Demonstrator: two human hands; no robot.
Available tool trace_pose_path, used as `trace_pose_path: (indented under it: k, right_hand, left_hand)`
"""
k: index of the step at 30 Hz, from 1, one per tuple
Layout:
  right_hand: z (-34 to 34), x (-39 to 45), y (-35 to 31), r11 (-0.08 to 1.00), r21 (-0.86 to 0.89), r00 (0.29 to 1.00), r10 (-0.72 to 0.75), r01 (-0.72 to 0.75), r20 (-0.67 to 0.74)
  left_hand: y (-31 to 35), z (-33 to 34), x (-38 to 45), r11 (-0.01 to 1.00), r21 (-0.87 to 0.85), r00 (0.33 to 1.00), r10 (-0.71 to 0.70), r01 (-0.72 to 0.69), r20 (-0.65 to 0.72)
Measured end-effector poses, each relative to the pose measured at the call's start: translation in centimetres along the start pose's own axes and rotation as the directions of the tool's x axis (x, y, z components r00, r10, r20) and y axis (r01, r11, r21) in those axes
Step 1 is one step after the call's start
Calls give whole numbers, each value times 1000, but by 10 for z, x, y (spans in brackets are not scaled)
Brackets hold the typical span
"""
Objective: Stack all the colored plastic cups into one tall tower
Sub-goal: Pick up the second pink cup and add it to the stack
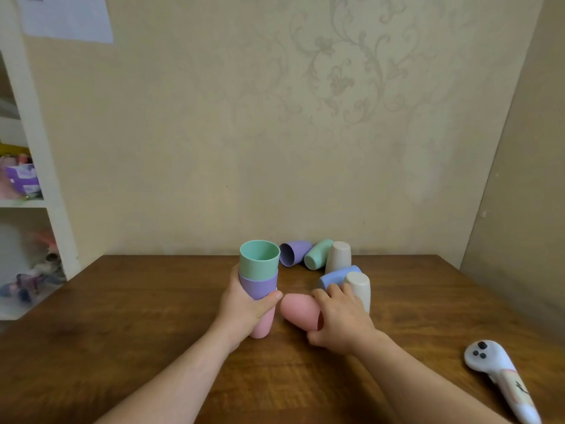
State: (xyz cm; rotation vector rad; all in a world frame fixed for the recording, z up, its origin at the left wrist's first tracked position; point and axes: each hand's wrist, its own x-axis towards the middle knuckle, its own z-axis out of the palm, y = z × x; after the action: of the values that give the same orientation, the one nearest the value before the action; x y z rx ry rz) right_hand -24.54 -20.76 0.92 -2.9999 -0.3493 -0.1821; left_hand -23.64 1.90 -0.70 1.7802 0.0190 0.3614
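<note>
An upright stack of three cups (259,280) stands on the wooden table (122,332): pink at the bottom, purple in the middle, green on top. My left hand (244,307) is wrapped around its middle. A pink cup (298,310) lies on its side just right of the stack, and my right hand (342,319) grips it from the right. Behind them lie a purple cup (290,254), a green cup (318,254) and a blue cup (334,278) on their sides. Two beige cups (338,257) (360,289) stand upside down.
A white handheld controller (501,381) lies near the table's front right. A wallpapered wall rises right behind the cups. A white shelf unit (36,166) with toys stands to the left of the table.
</note>
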Motion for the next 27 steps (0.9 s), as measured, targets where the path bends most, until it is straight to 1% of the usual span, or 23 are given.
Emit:
trace_pose_path:
  k: [3, 5, 8, 10, 12, 15, 18, 22, 24, 27]
  right_hand:
    - [-11, -3, 1, 991, 132, 1000, 28, -30, 12]
    - [-22, -2, 1, 973, 228, 998, 42, -33, -37]
    - [-39, -8, -5, 960, 282, 991, 44, -7, -126]
    - [-39, -5, -11, 954, 301, 988, 53, -8, -143]
    - [-37, -3, -15, 930, 366, 985, 86, -26, -148]
    - [-31, -1, -20, 843, 531, 984, 154, -83, -90]
    - [-17, -4, -29, 767, 630, 977, 204, -123, -59]
    - [-4, -6, -40, 657, 740, 967, 254, -147, -33]
    - [2, -7, -44, 583, 797, 966, 257, -156, 1]
    - [15, -14, -46, 496, 857, 975, 222, -139, 30]
  left_hand:
    - [3, 0, -2, 1000, -14, 1000, 1, 0, 3]
    - [6, 1, -2, 999, -30, 1000, -13, 13, 20]
    - [19, 2, -7, 996, -84, 999, -15, 17, 35]
    - [23, 0, -2, 991, -133, 1000, -16, 17, 12]
    - [30, -4, 4, 986, -163, 1000, -15, 17, 19]
    - [42, -8, 13, 979, -204, 998, 5, 7, 55]
    - [44, -4, 13, 974, -226, 998, 10, 4, 61]
    - [40, -2, 9, 978, -210, 998, -8, 22, 69]
    - [39, -2, 8, 978, -206, 998, -12, 24, 61]
    - [40, -2, 6, 982, -189, 998, -10, 20, 55]
